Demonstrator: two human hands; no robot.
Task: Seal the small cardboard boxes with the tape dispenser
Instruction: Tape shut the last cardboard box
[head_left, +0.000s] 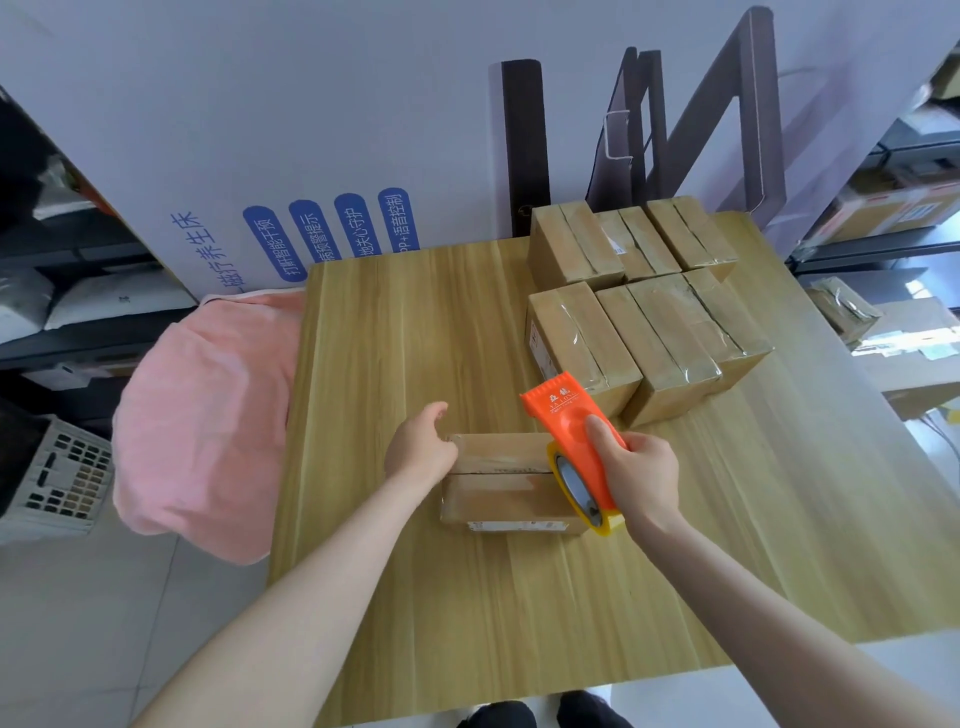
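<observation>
A small stockroom or packing room for shipped goods. Dark metal shelving (78, 249) on the left holds white padded parcels (104, 304); a second rack (862, 244) on the right carries brown cartons (893, 208). A light wooden bench (415, 597) bears two rows of small tape-sealed cardboard boxes (660, 332), with an orange plastic tape dispenser (571, 426) held over one more brown cardboard box (498, 499). Behind stands a tall white printed carton (260, 130) with blue Chinese lettering, and a grey slotted plastic crate (57, 478) sits on the pale tiled floor (78, 623).

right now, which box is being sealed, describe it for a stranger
On the wooden table, nearer than the cluster of taped boxes, one small cardboard box lies alone. Only it has a left hand on one end and the orange tape dispenser at the other.
</observation>
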